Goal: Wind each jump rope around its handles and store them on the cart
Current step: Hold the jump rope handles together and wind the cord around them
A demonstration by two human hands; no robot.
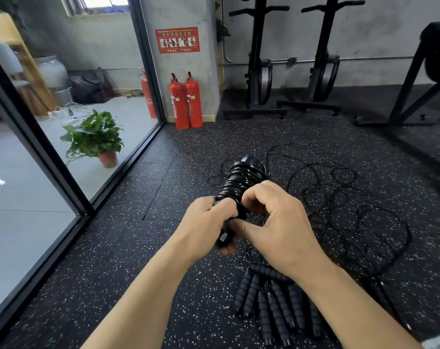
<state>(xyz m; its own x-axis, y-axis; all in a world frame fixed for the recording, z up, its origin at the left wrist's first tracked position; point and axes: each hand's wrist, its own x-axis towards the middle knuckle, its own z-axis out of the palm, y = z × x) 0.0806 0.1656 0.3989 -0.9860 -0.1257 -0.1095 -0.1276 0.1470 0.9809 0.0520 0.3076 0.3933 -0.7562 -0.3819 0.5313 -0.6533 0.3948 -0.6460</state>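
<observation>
Underfoot: speckled black rubber floor (108, 248) | fire extinguishers (186, 102) by pillar (201, 71) | hands, left (204, 222) and right (282, 227), grip wound jump rope (239, 180)

Left hand (204, 222) grips wound jump rope bundle (239, 182); right hand (277, 222) pinches cord at bundle. Loose cords (352, 197) tangled on speckled floor (138, 248). Foam handles (277, 303) below. 2 fire extinguishers (186, 102) at pillar.

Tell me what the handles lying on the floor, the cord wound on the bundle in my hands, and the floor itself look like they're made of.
Handles: likely matte black foam, going by the ribbed, soft-looking grips.
Cord: glossy black, probably plastic-coated; highlights run along the coils.
Floor: looks like black rubber matting, speckled white, with tile seams showing.
</observation>
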